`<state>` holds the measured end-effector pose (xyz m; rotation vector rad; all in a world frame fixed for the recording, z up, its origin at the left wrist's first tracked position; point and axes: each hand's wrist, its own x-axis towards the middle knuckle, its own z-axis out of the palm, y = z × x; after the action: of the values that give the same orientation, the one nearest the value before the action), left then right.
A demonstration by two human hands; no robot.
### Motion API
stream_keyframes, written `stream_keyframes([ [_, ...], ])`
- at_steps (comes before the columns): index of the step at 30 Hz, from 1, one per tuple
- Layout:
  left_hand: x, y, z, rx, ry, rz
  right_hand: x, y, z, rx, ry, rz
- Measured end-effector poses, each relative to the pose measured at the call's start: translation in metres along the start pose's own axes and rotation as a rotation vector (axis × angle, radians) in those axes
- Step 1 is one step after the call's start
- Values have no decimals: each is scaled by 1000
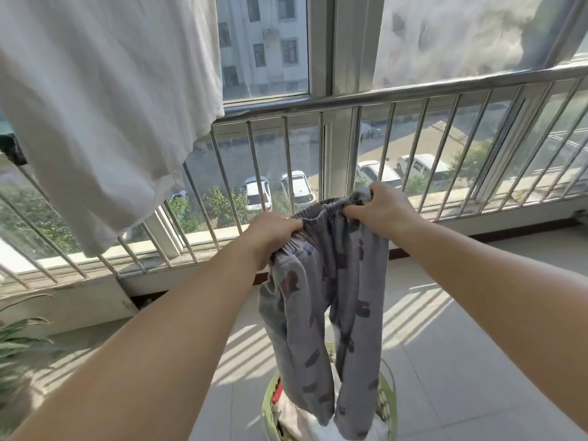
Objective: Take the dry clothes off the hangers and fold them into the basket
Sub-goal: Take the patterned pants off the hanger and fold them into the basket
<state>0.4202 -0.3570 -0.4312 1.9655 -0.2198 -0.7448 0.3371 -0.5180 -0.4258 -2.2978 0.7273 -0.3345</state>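
Overhead, grey dark-patched trousers (331,300), elastic waistband bunched between hands.

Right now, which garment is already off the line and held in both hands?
The grey patterned trousers: left hand and right hand grip the elastic waistband, legs dangling over the green basket. The white garment hangs at upper left, untouched.

The round green plastic basket (388,405) is cut off by the bottom edge, its middle hidden behind the grey patterned trousers (334,313). The hanging white cotton garment (105,100) runs off the top and left edges, so its hanger cannot be seen. The basket's contents are too covered to identify.
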Motion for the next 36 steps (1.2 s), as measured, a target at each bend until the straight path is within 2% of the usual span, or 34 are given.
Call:
stream_keyframes([
  [2, -5, 4, 9, -107, 32, -53, -5, -3, 2, 51, -78, -24],
  [6, -15, 10, 32, -184, 88, -75, -18, -9, 0, 243, -433, -86],
  [8, -24, 15, 42, -267, 64, -87, -23, -7, -4, 170, -522, -158],
  [12, -37, 23, 53, -336, 55, -112, -27, 1, -8, -34, -542, -209],
  [15, -39, 18, 54, -127, 161, -16, -26, 5, -11, -46, -509, -216],
  [18, -37, 6, 46, 455, 330, 190, -26, 9, -15, 31, -536, -205],
  [20, -40, -2, 43, 793, 352, 245, -26, 11, -19, 54, -573, -229],
  [21, -40, -5, 43, 881, 327, 247, -26, 11, -22, 54, -597, -245],
  [23, -40, -13, 44, 905, 273, 277, -26, 15, -28, 43, -650, -275],
  [27, -42, -19, 52, 690, 172, 382, -23, 28, -37, -2, -714, -312],
  [33, -28, -28, 76, 690, 160, 370, -16, 51, -31, -256, -643, -454],
  [36, -14, -41, 86, 702, 157, 353, -10, 68, -18, -307, -611, -470],
])
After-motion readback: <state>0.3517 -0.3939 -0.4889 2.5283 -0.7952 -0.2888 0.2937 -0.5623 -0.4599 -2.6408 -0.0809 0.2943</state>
